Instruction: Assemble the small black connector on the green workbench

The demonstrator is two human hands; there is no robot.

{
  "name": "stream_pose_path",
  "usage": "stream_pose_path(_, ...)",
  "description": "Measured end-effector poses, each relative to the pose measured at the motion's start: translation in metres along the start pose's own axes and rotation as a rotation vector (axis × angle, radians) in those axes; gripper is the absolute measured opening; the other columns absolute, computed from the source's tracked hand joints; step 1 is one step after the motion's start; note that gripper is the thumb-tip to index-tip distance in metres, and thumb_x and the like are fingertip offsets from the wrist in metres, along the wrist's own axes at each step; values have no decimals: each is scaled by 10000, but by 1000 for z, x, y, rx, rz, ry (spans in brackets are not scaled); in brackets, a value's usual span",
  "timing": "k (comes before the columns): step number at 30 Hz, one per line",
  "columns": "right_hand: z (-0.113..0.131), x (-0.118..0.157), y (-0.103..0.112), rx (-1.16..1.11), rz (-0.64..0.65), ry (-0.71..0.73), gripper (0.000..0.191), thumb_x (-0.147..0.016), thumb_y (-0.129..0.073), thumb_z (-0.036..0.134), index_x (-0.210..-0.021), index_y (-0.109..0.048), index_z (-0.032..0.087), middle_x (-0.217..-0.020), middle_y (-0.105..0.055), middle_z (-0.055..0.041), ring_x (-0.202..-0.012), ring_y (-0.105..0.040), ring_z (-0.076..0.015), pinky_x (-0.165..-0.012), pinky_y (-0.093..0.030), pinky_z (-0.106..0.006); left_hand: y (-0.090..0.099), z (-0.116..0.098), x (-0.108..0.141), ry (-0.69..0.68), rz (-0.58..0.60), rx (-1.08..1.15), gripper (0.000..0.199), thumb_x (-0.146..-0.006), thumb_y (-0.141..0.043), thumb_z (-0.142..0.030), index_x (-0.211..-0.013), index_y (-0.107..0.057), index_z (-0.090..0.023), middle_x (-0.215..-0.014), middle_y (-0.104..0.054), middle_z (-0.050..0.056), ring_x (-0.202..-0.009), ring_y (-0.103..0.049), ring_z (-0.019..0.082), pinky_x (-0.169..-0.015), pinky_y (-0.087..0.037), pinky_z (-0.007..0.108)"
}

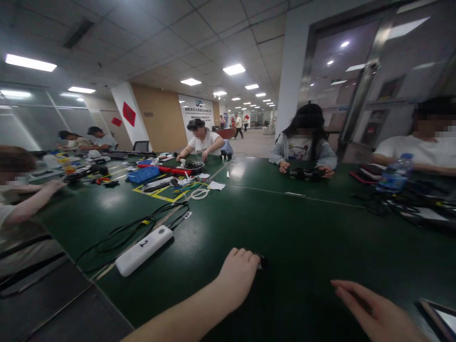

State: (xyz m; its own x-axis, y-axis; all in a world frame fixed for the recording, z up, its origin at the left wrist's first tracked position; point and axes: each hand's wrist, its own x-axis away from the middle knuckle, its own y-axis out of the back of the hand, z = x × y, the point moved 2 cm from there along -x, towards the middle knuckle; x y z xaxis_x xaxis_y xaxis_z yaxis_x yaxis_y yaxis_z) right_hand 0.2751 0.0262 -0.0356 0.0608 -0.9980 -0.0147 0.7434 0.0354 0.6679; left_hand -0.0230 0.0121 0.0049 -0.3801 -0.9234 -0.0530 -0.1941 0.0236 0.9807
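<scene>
My left hand (239, 273) rests low over the green table (285, 223), its fingers curled around a small black object (262, 261). Only the end of that object shows beyond the knuckles; what it is cannot be made out. To the right, my right hand (377, 308) is held above the table near its front edge, partly cut off by the frame. Its thumb and forefinger stretch out to the left with a gap between them, and nothing shows in it. A device with a lit screen (443, 316) lies at the lower right corner, beside my right hand.
A white power strip (144, 251) with black cables lies left of my left hand. Farther back are a blue tray (143, 174), loose cables and papers. A bottle (396, 173) and black cables (409, 204) sit at the right. Several people sit around the table.
</scene>
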Motion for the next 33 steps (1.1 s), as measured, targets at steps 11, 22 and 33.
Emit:
stream_pose_path(11,40,16,4,93,1,297,382,-845,-333,329,-1007,-634,157,-977,-544,-28,-901,-507,-228,-775,-441,-309,-10,-89,-11,-277,75,214,274,-835,-449,-162,-1089,-523,-234,-1099,-566,28,-993,-493,198,-871,-383,357)
stream_pose_path(22,76,34,1,30,236,398,448,-810,-615,-179,-972,-661,236,-851,-520,80,-745,-515,-109,-621,-413,-119,-15,-80,-13,-241,55,384,216,-830,-468,-142,-1026,-520,-216,-992,-577,8,-895,-497,161,-811,-418,294)
stream_pose_path(33,70,31,-12,132,215,398,441,-753,-728,-192,-913,-639,208,-854,-495,81,-724,-498,-105,-595,-400,-123,-15,-76,-13,-189,96,490,246,-806,-484,-117,-1024,-489,-231,-972,-550,2,-912,-491,149,-778,-429,258)
